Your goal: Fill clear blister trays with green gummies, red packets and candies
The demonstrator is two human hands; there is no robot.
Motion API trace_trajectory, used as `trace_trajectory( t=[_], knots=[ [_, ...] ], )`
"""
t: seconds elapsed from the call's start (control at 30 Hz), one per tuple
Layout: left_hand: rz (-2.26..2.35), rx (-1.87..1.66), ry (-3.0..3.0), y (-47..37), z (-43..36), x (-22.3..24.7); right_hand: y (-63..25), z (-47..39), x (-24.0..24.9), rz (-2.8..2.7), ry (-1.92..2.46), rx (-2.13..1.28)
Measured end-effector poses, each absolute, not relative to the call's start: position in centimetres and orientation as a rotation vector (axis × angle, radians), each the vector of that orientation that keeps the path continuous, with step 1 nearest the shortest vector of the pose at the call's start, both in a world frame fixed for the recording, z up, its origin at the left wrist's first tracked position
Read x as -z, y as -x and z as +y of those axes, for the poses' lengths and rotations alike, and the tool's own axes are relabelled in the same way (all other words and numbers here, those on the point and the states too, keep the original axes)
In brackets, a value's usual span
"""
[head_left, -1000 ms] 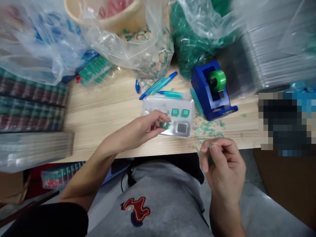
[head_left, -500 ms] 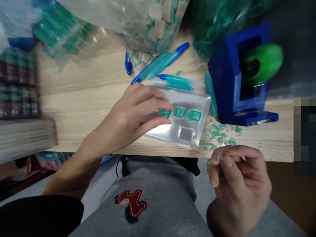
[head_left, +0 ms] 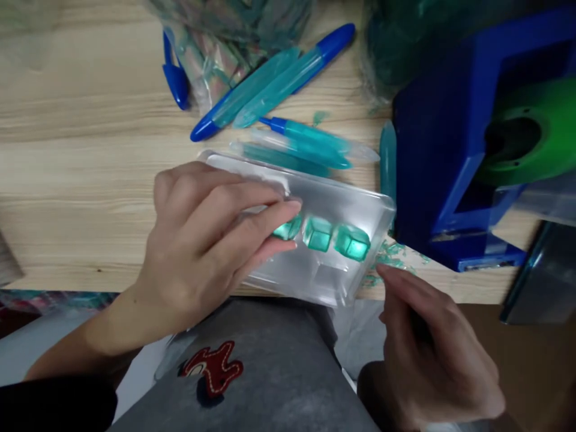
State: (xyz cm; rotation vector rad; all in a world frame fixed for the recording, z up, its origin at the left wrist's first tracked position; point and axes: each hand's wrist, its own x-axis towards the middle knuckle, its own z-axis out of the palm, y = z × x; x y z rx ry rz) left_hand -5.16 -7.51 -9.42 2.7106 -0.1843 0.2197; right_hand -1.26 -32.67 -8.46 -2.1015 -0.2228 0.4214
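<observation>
My left hand (head_left: 202, 240) reaches over a clear plastic tray (head_left: 346, 195), with thumb and forefinger closed around a translucent green cube (head_left: 288, 228). A second green cube (head_left: 318, 234) and a third green cube (head_left: 352, 242) sit in the tray's wells in the same row. Below them shows a well (head_left: 330, 276) with no cube in it. My right hand (head_left: 436, 342) is at the tray's lower right, fingers curled together. Its fingertips are by green scraps (head_left: 391, 255) on the table; whatever lies inside the grip is hidden.
Blue-capped teal pens or tubes (head_left: 279, 84) lie behind the tray on the wooden table (head_left: 90, 150). To the right stands a blue tape dispenser (head_left: 450, 180) with a green roll (head_left: 540, 132). A plastic bag of small pieces (head_left: 225, 60) is at the back.
The view has moved closer to the tray. My right hand has turned, and its fingertips have come nearer the tray's right corner. My left hand stays around the same cube.
</observation>
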Motion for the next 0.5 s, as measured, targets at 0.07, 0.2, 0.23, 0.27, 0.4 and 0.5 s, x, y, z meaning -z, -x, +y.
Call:
trace_trajectory(
  t=[0.07, 0.2, 0.23, 0.27, 0.4, 0.5],
  knots=[
    [-0.147, -0.252, -2.704, 5.3, -7.8, 9.8, 1.5, -32.3, 8.6, -0.236, 2.269, -0.302],
    [-0.1, -0.338, -2.685, 5.9, -8.3, 9.8, 1.9, -31.9, 8.9, -0.342, 2.435, -0.19],
    [-0.066, -0.36, -2.676, 6.2, -8.3, 9.6, 1.9, -32.0, 9.0, -0.359, 2.441, -0.174],
    [-0.031, -0.386, -2.662, 6.5, -8.3, 9.4, 1.9, -32.0, 9.2, -0.361, 2.441, -0.142],
    [0.037, -0.504, -2.597, 7.8, -8.6, 8.3, 2.0, -32.1, 10.1, -0.27, 2.391, -0.008],
    [-0.02, -0.499, -2.565, 8.4, -9.5, 7.7, 2.1, -31.9, 10.6, -0.183, 2.264, -0.039]
  ],
)
